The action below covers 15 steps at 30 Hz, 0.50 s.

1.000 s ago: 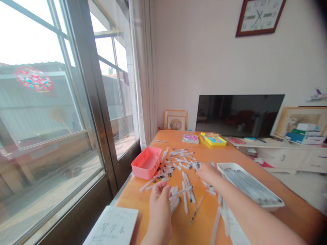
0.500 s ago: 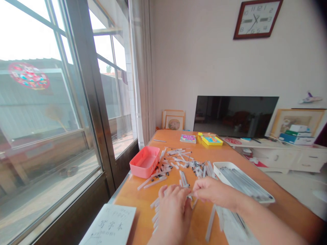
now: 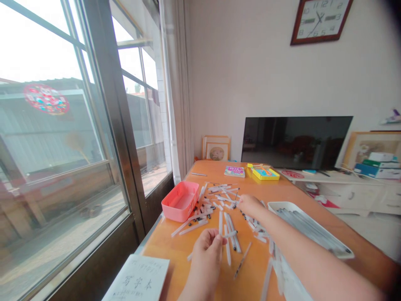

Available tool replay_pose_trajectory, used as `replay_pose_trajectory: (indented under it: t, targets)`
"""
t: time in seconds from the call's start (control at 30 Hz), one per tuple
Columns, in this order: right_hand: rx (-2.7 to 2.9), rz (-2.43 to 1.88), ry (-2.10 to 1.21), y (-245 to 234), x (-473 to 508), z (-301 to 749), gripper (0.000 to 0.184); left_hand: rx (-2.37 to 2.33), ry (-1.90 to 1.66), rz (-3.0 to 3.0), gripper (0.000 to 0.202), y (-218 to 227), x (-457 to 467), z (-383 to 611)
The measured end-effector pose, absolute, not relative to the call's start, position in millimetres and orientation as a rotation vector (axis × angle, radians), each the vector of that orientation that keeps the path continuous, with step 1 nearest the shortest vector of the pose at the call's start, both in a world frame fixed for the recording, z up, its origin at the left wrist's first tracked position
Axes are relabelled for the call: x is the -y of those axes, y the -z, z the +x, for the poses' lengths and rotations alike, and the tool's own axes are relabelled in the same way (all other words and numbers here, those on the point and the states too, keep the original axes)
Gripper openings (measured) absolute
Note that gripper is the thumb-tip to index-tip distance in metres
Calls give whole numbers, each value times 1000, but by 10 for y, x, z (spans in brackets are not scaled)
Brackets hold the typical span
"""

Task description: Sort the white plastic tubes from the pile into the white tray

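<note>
My left hand [image 3: 207, 247] is closed in a pinch above the near part of the table. From its fingertips a short translucent pen barrel [image 3: 231, 234] points right, over other barrels lying on the wood. My right hand [image 3: 250, 205] reaches forward into the scattered pen parts [image 3: 224, 190]. Its fingers are drawn together among caps and barrels, and what they hold, if anything, is hidden. A thin pen refill [image 3: 242, 260] with a dark section lies between my forearms.
On the left stand a pink plastic basket [image 3: 181, 201] and a white notebook [image 3: 138, 278]. A white tray [image 3: 347, 256] of grey refills sits right, past my forearm. Farther back are a small booklet [image 3: 234, 171], a yellow box [image 3: 266, 173] and a pen [image 3: 199, 174].
My hands have moved apart. The right one has gone forward to the pile of pen parts, while the left stays near, turned with its thumb showing. The view has shifted slightly.
</note>
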State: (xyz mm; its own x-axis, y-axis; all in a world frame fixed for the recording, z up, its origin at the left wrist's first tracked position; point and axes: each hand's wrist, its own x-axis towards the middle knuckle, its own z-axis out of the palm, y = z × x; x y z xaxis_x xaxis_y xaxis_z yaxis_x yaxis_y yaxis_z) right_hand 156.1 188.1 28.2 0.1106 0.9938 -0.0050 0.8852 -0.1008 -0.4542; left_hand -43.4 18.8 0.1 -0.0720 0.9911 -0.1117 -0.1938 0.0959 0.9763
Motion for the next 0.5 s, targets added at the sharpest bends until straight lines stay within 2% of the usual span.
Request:
replay_pose_trajectory:
  t: [0.23,0.5]
  targets:
    - [1893,-2205,-356,-120,-2161,1458,48,-1049,-1296,826,35,16,-182,-476]
    - [1949,-2260,-349,-73,-2181,1414,53,-984,-1282,687,27,-24,-184,-499]
